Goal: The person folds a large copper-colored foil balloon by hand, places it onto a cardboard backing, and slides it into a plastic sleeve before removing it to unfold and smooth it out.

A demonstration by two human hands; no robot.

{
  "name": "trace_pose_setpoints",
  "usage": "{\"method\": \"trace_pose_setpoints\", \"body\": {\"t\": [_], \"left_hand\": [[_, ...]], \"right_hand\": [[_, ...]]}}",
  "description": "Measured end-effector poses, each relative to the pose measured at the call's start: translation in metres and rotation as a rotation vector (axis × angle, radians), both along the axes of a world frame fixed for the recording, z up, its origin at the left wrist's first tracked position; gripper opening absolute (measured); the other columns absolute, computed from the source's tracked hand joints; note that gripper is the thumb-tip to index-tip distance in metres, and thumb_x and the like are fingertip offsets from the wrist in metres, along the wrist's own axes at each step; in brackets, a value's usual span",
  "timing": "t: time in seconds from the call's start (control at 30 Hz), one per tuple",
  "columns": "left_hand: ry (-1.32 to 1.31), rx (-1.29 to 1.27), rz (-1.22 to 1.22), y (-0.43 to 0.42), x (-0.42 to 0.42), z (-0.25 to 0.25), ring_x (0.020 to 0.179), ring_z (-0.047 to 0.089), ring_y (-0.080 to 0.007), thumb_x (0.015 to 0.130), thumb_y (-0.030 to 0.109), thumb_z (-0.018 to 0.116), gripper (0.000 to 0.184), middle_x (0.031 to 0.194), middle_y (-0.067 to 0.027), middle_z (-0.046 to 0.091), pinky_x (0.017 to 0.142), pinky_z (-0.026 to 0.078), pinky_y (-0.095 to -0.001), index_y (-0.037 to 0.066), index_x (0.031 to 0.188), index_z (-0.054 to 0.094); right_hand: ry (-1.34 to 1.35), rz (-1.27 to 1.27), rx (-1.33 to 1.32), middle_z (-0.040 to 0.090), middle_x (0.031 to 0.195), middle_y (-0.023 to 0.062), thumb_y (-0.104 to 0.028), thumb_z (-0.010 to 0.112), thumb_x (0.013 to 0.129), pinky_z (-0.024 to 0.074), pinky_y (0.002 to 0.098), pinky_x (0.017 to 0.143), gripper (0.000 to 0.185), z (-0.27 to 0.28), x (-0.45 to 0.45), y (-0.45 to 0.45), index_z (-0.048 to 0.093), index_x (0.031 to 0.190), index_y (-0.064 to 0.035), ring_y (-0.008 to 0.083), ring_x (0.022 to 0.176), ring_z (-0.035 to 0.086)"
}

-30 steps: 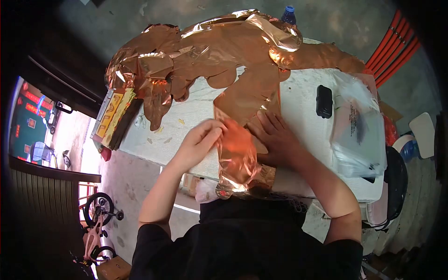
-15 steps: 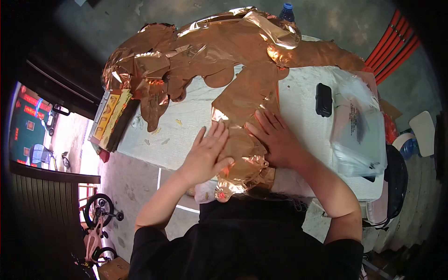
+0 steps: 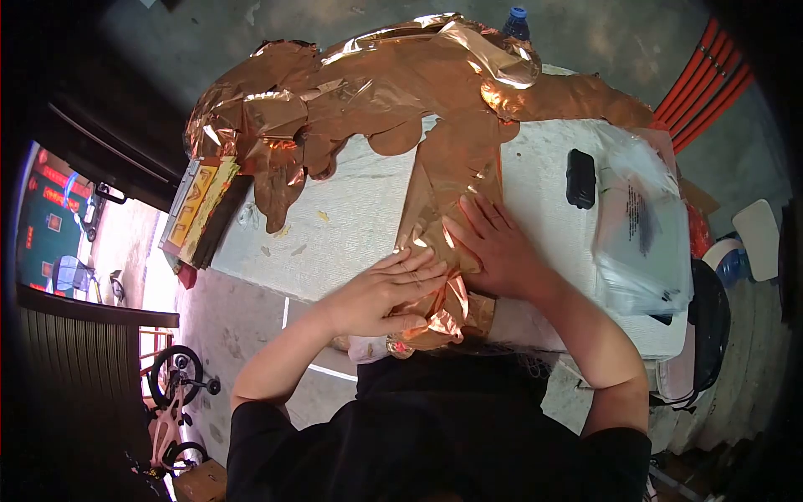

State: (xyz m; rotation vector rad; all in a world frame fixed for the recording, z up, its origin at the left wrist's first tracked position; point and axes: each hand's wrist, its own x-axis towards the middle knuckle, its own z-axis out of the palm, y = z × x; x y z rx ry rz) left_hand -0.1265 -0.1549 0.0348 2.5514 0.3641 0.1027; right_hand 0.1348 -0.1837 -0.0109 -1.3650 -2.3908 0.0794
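Observation:
A flat, copper-coloured foil sheet, which looks like a deflated foil balloon, runs down the white table toward my body. My left hand lies on its near left part with fingers stretched out, pressing the folded-in edge. On the right side of the same foil, my right hand rests flat, fingers spread. Crumpled, shiny foil bulges between and below my hands. Part of the near end is hidden under my left hand. A large heap of similar copper foil covers the far side of the table.
The white table carries a black case and a stack of clear plastic bags on the right. A yellow-and-brown box stands at the left edge. Behind are a blue-capped bottle and red tubes.
My left hand has moved right and nearer to me, bringing the foil's left edge inward, so the strip is narrower and more creased. My right hand has stayed nearly in place.

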Motion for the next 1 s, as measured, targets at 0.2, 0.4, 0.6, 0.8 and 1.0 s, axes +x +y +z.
{"method": "trace_pose_setpoints", "body": {"t": [0.2, 0.4, 0.6, 0.8, 1.0], "left_hand": [[-0.193, -0.34, 0.095, 0.018, -0.007, -0.014, 0.14, 0.031, -0.0336, 0.086, 0.019, 0.067, 0.055, 0.15, -0.0156, 0.036, 0.115, 0.023, -0.0437, 0.004, 0.136, 0.049], [-0.158, 0.023, 0.452, 0.013, 0.004, -0.016, 0.142, 0.027, -0.0347, 0.088, 0.019, 0.064, 0.065, 0.151, -0.0199, 0.03, 0.115, 0.024, -0.0422, 0.0, 0.143, 0.036], [0.059, 0.255, 0.281, 0.011, 0.009, -0.014, 0.144, 0.02, -0.0324, 0.092, 0.034, 0.056, 0.07, 0.153, -0.0194, 0.027, 0.118, 0.013, -0.0434, 0.0, 0.146, 0.028], [0.081, 0.282, 0.207, 0.012, 0.017, -0.014, 0.145, 0.02, -0.0305, 0.094, 0.037, 0.053, 0.07, 0.153, -0.0184, 0.027, 0.118, 0.013, -0.0434, 0.0, 0.147, 0.028], [0.058, 0.25, 0.176, 0.005, 0.03, -0.018, 0.145, 0.019, -0.03, 0.096, 0.037, 0.049, 0.067, 0.154, -0.0182, 0.026, 0.118, 0.012, -0.0431, 0.0, 0.147, 0.027]], "right_hand": [[-0.033, 0.002, -0.008, 0.03, 0.15, 0.0208, -0.044, 0.067, 0.078, 0.0218, 0.0509, 0.114, 0.077, 0.0, 0.0, 0.001, 0.039, 0.143, -0.0147, 0.0389, 0.141, 0.025], [-0.027, 0.01, 0.019, 0.03, 0.15, 0.0209, -0.037, 0.064, 0.08, 0.0212, 0.0503, 0.114, 0.073, 0.001, 0.001, 0.0, 0.037, 0.143, -0.0107, 0.039, 0.141, 0.024], [-0.036, -0.013, -0.03, 0.03, 0.15, 0.0198, -0.025, 0.061, 0.081, 0.021, 0.0495, 0.115, 0.069, -0.001, 0.0, 0.002, 0.037, 0.143, -0.006, 0.0386, 0.141, 0.025], [-0.011, -0.024, -0.028, 0.029, 0.152, 0.0183, -0.024, 0.059, 0.084, 0.0206, 0.0497, 0.115, 0.071, 0.0, 0.0, 0.001, 0.031, 0.146, -0.0045, 0.0379, 0.141, 0.025], [0.043, -0.021, -0.065, 0.028, 0.152, 0.0196, -0.025, 0.058, 0.085, 0.0194, 0.0496, 0.115, 0.072, 0.004, 0.0, -0.001, 0.028, 0.147, -0.0036, 0.0381, 0.142, 0.024]]}}
